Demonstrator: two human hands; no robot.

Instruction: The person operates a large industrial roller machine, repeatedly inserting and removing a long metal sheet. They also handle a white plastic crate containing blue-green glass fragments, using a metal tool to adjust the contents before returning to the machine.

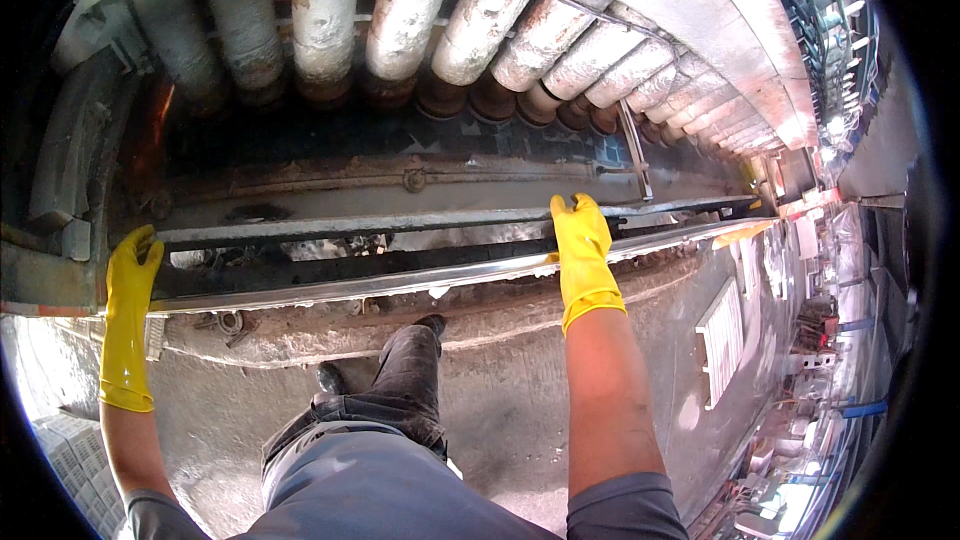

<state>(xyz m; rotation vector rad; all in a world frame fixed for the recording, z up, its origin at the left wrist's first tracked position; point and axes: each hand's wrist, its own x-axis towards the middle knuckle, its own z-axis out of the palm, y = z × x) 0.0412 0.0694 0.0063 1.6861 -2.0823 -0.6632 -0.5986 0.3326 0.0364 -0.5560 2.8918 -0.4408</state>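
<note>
Yellow rubber gloves cover both hands. A long grey metal bar [430, 221] spans the dark trough of a machine, roughly left to right. At the bar's left end is my left hand [132, 265], its fingers and thumb curled around the tip. Farther along the same bar, my right hand [582, 240] reaches over it with bent fingers; the contact is partly hidden under the glove. Closer to me, a shiny metal rail [400, 287] runs along the trough's front edge, under my right wrist.
A row of thick, crusted rollers [400, 10] hangs over the trough's far side. A narrow metal strip [635, 150] leans near its right part. On the concrete floor [510, 400] lies a white slatted panel [720, 345]. Stacked grey blocks [75, 460] stand at lower left.
</note>
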